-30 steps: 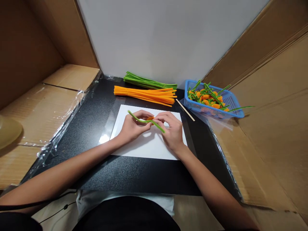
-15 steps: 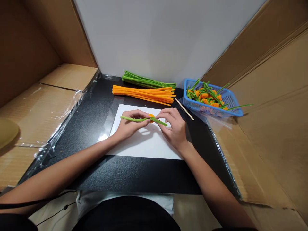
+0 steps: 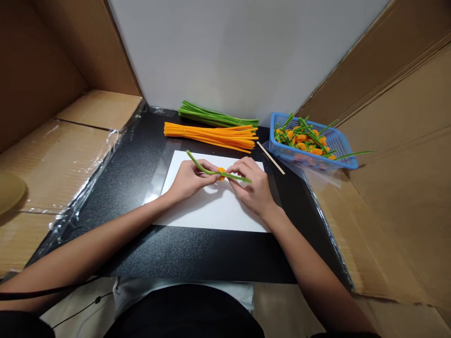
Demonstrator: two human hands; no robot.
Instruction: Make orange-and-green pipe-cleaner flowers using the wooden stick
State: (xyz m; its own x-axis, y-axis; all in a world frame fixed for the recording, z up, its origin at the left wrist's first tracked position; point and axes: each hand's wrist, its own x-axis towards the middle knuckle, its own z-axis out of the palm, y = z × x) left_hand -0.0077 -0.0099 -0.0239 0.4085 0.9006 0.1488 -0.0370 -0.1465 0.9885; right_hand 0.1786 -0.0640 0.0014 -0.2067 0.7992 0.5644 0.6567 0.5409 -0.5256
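Note:
Over a white sheet of paper [image 3: 214,211], both of my hands meet at a small fuzzy orange pipe-cleaner piece [image 3: 221,170]. A green pipe cleaner [image 3: 197,164] crosses it; its left part bends up over my left hand and its right part runs across my right fingers. My left hand [image 3: 190,182] is closed in a pinch at the left side of the orange piece. From the right, my right hand [image 3: 252,185] pinches at the same place, thumb and forefinger by the green strand. Fingers partly hide where green and orange join.
Behind the paper lie a bundle of orange pipe cleaners [image 3: 211,136] and a bundle of green ones [image 3: 214,115]. A thin wooden stick [image 3: 270,157] rests to the right. The blue basket [image 3: 347,160] holds several orange-and-green pieces. Cardboard walls [image 3: 398,103] flank the black table [image 3: 169,253].
The green pipe cleaner's left end has swung upward, away from its earlier nearly level position. Its right end now lies flatter across my right hand. Both hands stay at the orange piece.

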